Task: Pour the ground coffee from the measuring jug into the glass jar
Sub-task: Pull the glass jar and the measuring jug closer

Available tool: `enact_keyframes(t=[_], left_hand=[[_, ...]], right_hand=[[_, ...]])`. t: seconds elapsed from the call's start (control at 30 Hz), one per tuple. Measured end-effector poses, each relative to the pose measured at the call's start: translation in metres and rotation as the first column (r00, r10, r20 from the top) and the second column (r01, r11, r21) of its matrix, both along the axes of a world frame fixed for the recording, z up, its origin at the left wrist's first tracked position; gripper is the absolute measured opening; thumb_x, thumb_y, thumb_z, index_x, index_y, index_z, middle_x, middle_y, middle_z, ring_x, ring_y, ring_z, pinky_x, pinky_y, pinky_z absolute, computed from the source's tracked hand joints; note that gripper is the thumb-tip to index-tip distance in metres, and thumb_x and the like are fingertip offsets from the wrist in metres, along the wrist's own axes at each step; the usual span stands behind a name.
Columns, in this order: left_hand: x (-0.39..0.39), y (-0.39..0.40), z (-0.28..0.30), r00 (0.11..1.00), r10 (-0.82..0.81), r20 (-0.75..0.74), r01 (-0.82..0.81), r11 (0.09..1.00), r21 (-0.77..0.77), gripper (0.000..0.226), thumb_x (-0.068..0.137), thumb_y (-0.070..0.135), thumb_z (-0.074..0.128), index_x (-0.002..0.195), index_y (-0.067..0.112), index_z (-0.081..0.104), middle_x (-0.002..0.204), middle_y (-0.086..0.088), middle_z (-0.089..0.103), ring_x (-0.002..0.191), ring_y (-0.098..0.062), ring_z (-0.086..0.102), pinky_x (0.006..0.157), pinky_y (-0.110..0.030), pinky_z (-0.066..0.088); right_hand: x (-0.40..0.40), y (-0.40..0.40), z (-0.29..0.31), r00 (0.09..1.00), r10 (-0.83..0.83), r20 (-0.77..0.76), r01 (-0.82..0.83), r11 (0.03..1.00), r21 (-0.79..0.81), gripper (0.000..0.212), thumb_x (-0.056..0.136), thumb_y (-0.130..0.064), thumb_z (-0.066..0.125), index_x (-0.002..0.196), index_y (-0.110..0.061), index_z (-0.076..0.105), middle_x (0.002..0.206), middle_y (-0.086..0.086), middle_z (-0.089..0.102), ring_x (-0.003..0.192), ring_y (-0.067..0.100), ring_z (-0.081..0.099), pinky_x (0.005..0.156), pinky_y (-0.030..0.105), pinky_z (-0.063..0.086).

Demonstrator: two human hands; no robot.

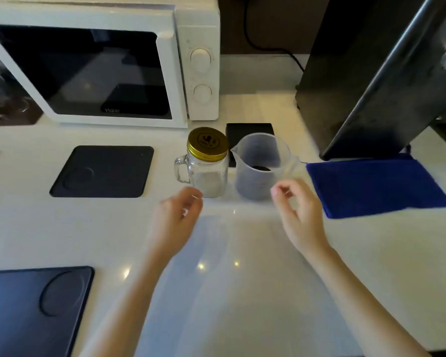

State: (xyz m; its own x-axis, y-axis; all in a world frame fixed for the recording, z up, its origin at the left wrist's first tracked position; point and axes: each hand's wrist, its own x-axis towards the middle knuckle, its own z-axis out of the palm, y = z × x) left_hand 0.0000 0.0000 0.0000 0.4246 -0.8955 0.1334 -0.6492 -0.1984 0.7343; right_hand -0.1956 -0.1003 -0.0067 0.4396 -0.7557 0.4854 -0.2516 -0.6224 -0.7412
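Broad white desk (242, 279), glossy, carrying everything below. At the back left, a white microwave (101, 63) with dark door closed and two round dials on its right panel. At the back right, a tall black appliance (371, 73), leaning in the wide-angle view, with a black cable (268, 48) trailing behind. Dark mat (31, 310) at the near left corner, with a curved groove; another dark square mat (103, 171) farther back, with a round recess. Blue cloth (376, 184) lying flat at the right, just beside the jug. Small black square pad (250, 130) behind the two vessels, partly hidden by them. Translucent plastic measuring jug (262, 166) standing upright near the middle of the desk, spout to the left, handle to the right, open at the top, with a small dark heap of ground coffee (262, 168) lying at its bottom. Glass jar (206, 173) just left of the jug, upright, handle on its left side, looking empty through the clear wall. Gold screw lid (207, 144) still on the jar, dark emblem on top. Left hand (178, 217) just before the jar, blurred, fingers loosely curled, grip released and grasping nothing. Right hand (298, 210) near the jug's handle, thumb and forefinger close together yet closed on nothing, grip likewise released; whether touching the handle, not clear.
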Motion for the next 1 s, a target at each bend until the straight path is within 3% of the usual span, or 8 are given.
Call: enact_keyframes(t=[0.13, 0.3, 0.4, 0.47, 0.6, 0.67, 0.73, 1.0], left_hand=[[0.016, -0.022, 0.011, 0.940, 0.294, -0.175, -0.333, 0.902, -0.273, 0.003, 0.090, 0.019, 0.051, 0.093, 0.019, 0.053, 0.089, 0.002, 0.056, 0.078, -0.007, 0.052, 0.061, -0.005, 0.038], [0.032, -0.056, 0.003, 0.809, 0.322, -0.492, -0.434, 0.891, -0.131, 0.028, 0.095, 0.032, 0.040, 0.112, 0.015, 0.053, 0.109, 0.001, 0.054, 0.097, -0.010, 0.050, 0.088, -0.028, 0.039], [0.031, -0.069, -0.001, 0.670, 0.302, -0.678, -0.428, 0.904, -0.020, 0.036, 0.095, 0.035, 0.038, 0.109, 0.007, 0.057, 0.106, -0.002, 0.056, 0.098, -0.012, 0.049, 0.094, -0.034, 0.034], [0.032, -0.074, -0.003, 0.520, 0.322, -0.791, -0.460, 0.886, 0.058, 0.038, 0.092, 0.037, 0.045, 0.109, 0.005, 0.057, 0.101, -0.006, 0.055, 0.089, -0.013, 0.049, 0.088, -0.033, 0.035], [0.032, -0.081, -0.002, 0.432, 0.318, -0.844, -0.445, 0.889, 0.107, 0.027, 0.078, 0.035, 0.055, 0.086, 0.009, 0.054, 0.074, -0.005, 0.049, 0.069, -0.014, 0.043, 0.063, -0.026, 0.037], [0.031, -0.080, -0.001, 0.409, 0.326, -0.852, -0.456, 0.882, 0.119, 0.033, 0.074, 0.036, 0.056, 0.090, 0.007, 0.055, 0.076, -0.003, 0.053, 0.073, -0.014, 0.046, 0.063, -0.025, 0.038], [0.027, -0.077, 0.002, 0.416, 0.328, -0.848, -0.475, 0.874, 0.105, 0.020, 0.079, 0.031, 0.056, 0.072, 0.013, 0.063, 0.073, -0.003, 0.054, 0.073, -0.014, 0.047, 0.064, -0.026, 0.038], [0.000, -0.024, 0.001, 0.419, 0.344, -0.840, -0.542, 0.837, 0.073, 0.053, 0.086, 0.018, 0.049, 0.033, 0.025, 0.049, 0.050, 0.004, 0.038, 0.057, -0.010, 0.032, 0.056, -0.024, 0.028]], right_hand=[[0.011, -0.027, 0.016, 0.880, -0.387, 0.275, 0.340, 0.918, 0.205, 0.004, 0.093, -0.018, 0.051, 0.095, -0.018, 0.054, 0.087, -0.012, 0.056, 0.078, 0.001, 0.051, 0.069, 0.011, 0.040], [0.029, -0.059, 0.010, 0.802, -0.534, 0.268, 0.287, 0.739, 0.610, 0.019, 0.096, -0.024, 0.047, 0.104, -0.013, 0.060, 0.100, -0.001, 0.061, 0.093, 0.011, 0.054, 0.076, 0.016, 0.044], [0.036, -0.064, 0.005, 0.797, -0.565, 0.216, 0.216, 0.600, 0.771, 0.022, 0.093, -0.027, 0.049, 0.078, -0.013, 0.057, 0.076, 0.002, 0.055, 0.077, 0.014, 0.051, 0.071, 0.028, 0.042], [0.039, -0.065, 0.005, 0.779, -0.593, 0.205, 0.198, 0.541, 0.817, 0.033, 0.090, -0.026, 0.050, 0.059, -0.015, 0.044, 0.064, 0.003, 0.044, 0.064, 0.012, 0.043, 0.064, 0.026, 0.039], [0.038, -0.069, 0.008, 0.772, -0.596, 0.221, 0.106, 0.464, 0.879, 0.023, 0.086, -0.024, 0.055, 0.065, -0.016, 0.057, 0.070, 0.006, 0.052, 0.073, 0.018, 0.046, 0.067, 0.028, 0.040], [0.036, -0.068, 0.010, 0.787, -0.578, 0.214, 0.086, 0.447, 0.890, 0.019, 0.085, -0.023, 0.055, 0.068, -0.016, 0.059, 0.074, 0.008, 0.053, 0.075, 0.020, 0.046, 0.067, 0.029, 0.039], [0.032, -0.065, 0.013, 0.798, -0.562, 0.217, 0.075, 0.450, 0.890, 0.021, 0.086, -0.021, 0.054, 0.066, -0.017, 0.060, 0.066, 0.003, 0.054, 0.069, 0.017, 0.047, 0.064, 0.026, 0.039], [0.007, -0.019, 0.037, 0.824, -0.524, 0.214, 0.101, 0.508, 0.855, 0.026, 0.092, -0.012, 0.049, 0.067, -0.016, 0.056, 0.056, -0.005, 0.057, 0.040, -0.005, 0.054, 0.039, 0.009, 0.043]])
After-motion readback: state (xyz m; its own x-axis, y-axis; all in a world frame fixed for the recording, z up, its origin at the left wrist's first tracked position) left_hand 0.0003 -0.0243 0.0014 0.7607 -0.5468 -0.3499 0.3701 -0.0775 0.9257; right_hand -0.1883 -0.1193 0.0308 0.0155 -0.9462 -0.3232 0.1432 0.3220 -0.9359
